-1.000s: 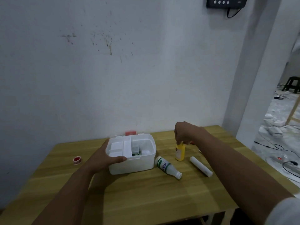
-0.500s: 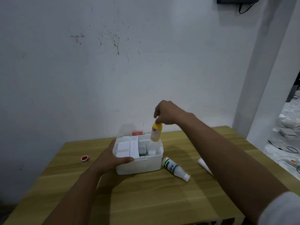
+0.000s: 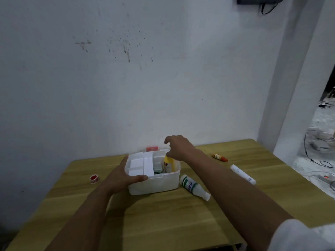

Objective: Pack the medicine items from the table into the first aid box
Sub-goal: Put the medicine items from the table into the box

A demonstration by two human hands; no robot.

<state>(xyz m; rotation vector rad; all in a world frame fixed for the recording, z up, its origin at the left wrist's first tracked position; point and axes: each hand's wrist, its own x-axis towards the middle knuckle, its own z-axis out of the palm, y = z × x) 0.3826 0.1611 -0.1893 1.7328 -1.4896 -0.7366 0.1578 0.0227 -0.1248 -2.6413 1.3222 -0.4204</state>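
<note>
A single head-worn wide-angle view looks forward and slightly down from above the near edge of the wooden table point(image 3: 163, 223). It faces a pale wall point(image 3: 126, 78) that fills the upper two thirds of the frame. Both forearms enter from the bottom edge and reach away from the lens toward the white box point(image 3: 155, 183) at centre, at arm's length. A doorway opens at the right edge. No second view exists to overlap it.

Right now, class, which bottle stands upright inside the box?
The yellow bottle, upright in the first aid box; the white green-labelled bottle lies sideways on the table.
</note>
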